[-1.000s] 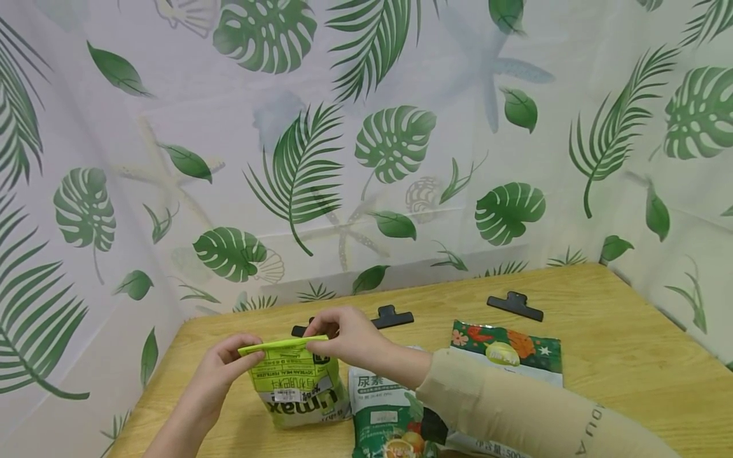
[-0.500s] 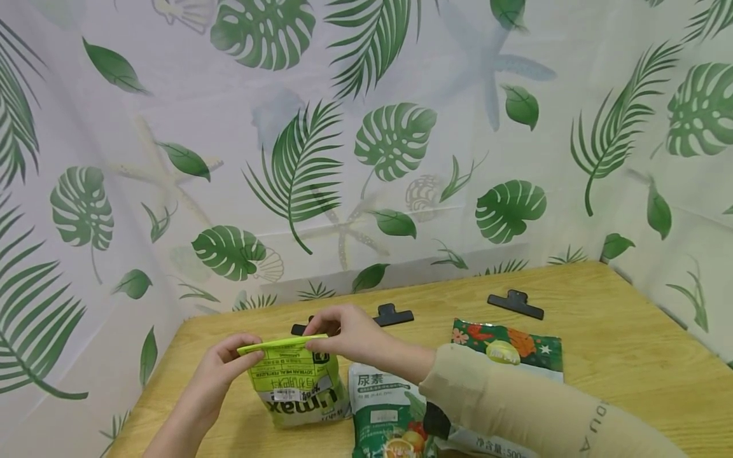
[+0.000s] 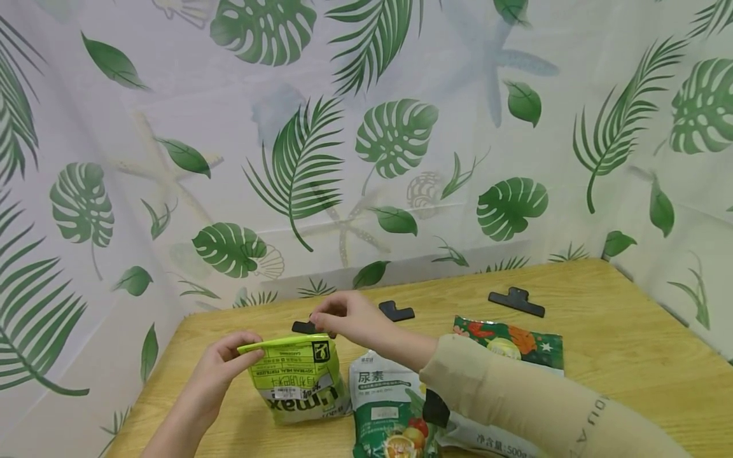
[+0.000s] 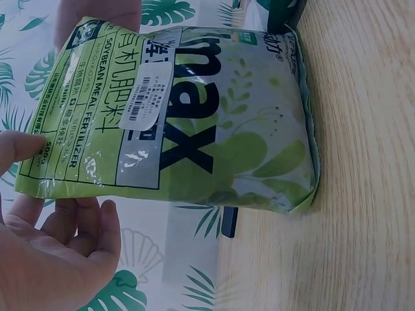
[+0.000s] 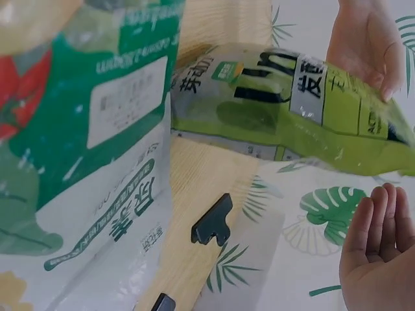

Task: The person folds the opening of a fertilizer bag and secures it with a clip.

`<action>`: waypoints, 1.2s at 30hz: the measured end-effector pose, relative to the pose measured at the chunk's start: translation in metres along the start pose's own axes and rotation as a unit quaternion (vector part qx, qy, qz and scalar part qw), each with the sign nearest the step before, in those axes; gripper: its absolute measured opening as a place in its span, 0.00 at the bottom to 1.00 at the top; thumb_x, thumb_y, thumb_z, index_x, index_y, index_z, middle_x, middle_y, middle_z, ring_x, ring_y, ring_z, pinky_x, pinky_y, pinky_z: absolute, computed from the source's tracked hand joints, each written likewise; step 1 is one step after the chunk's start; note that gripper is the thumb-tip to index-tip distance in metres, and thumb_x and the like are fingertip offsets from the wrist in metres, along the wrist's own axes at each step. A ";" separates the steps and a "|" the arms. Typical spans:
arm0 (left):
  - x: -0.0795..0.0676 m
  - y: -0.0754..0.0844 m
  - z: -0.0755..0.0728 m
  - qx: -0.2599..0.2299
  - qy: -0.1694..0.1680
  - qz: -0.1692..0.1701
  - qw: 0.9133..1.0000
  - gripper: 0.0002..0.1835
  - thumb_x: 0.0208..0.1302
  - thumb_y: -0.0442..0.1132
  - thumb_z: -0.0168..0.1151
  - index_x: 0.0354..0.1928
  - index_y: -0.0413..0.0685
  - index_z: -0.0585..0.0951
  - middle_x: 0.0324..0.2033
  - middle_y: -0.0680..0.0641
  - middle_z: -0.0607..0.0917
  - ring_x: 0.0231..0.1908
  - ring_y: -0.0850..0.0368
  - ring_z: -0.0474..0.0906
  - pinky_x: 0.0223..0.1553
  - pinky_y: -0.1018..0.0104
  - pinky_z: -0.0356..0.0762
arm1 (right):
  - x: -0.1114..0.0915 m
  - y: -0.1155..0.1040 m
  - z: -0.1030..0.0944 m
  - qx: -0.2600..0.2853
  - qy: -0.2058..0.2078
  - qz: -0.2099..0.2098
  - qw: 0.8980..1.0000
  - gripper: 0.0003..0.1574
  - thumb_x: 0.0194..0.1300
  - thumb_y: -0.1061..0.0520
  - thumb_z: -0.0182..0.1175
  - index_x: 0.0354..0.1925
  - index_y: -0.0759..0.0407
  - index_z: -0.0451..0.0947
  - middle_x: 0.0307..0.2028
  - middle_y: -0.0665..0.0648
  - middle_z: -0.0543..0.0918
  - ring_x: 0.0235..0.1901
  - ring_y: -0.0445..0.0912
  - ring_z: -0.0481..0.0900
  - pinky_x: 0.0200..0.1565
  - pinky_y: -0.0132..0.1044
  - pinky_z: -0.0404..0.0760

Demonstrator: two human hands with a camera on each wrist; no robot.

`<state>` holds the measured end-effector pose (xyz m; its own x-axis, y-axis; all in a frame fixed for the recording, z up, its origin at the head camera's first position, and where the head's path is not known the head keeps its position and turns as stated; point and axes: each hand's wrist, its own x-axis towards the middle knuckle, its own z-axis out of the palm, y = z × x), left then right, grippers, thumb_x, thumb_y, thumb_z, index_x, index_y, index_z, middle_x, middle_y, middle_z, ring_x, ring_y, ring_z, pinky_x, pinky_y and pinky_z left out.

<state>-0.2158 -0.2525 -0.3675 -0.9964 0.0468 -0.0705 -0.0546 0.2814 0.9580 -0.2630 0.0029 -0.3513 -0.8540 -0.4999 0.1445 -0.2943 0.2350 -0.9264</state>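
A lime-green and white fertilizer bag (image 3: 300, 388) stands on the table with its top edge raised. My left hand (image 3: 223, 362) pinches that edge at its left corner, thumb in front. The same grip shows in the left wrist view, where my left hand (image 4: 61, 240) has its fingers behind the bag. My right hand (image 3: 355, 321) is just above the bag's right corner, apart from it. Straight fingers of my right hand (image 5: 382, 253) show in the right wrist view, with nothing held. Behind the bag lies a black clip (image 3: 303, 327), partly hidden.
To the right stands a green and white bag (image 3: 383, 407), and beyond it another bag with a green top (image 3: 535, 346), partly covered by my right sleeve (image 3: 515, 394). Black clips lie along the back, a middle clip (image 3: 396, 311) and a right clip (image 3: 516, 301). Leaf-printed cloth encloses the table.
My right hand has let go of the bag's top right corner and lifted slightly up and back. The freed corner has loosened. My left hand keeps its pinch.
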 end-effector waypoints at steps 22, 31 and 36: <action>-0.006 0.002 0.002 -0.014 0.006 -0.014 1.000 0.09 0.59 0.36 0.64 0.41 0.43 0.80 0.42 0.49 0.77 0.40 0.54 0.74 0.47 0.61 0.68 | 0.031 0.037 -0.016 0.031 0.083 0.062 0.994 0.13 0.66 0.52 0.59 0.43 0.59 0.81 0.36 0.56 0.82 0.34 0.45 0.79 0.39 0.37 0.81; -0.008 0.000 0.001 -0.012 -0.003 -0.007 1.000 0.08 0.59 0.37 0.64 0.40 0.43 0.80 0.40 0.49 0.78 0.39 0.53 0.74 0.47 0.60 0.68 | 0.043 0.046 -0.016 0.055 0.111 0.075 0.990 0.11 0.65 0.56 0.60 0.42 0.61 0.81 0.36 0.57 0.83 0.33 0.45 0.79 0.40 0.38 0.82; -0.008 -0.001 0.001 -0.013 -0.003 -0.002 1.000 0.08 0.60 0.36 0.63 0.40 0.43 0.79 0.38 0.49 0.78 0.39 0.53 0.75 0.47 0.60 0.68 | 0.048 0.050 -0.016 0.056 0.119 0.086 0.988 0.11 0.64 0.56 0.61 0.42 0.60 0.81 0.36 0.57 0.83 0.33 0.46 0.80 0.40 0.38 0.82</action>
<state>-0.2080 -0.2525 -0.3676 -0.9958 0.0510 -0.0762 -0.0606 0.2570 0.9645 -0.3252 0.0040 -0.3857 -0.9679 -0.2471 0.0467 -0.0977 0.1985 -0.9752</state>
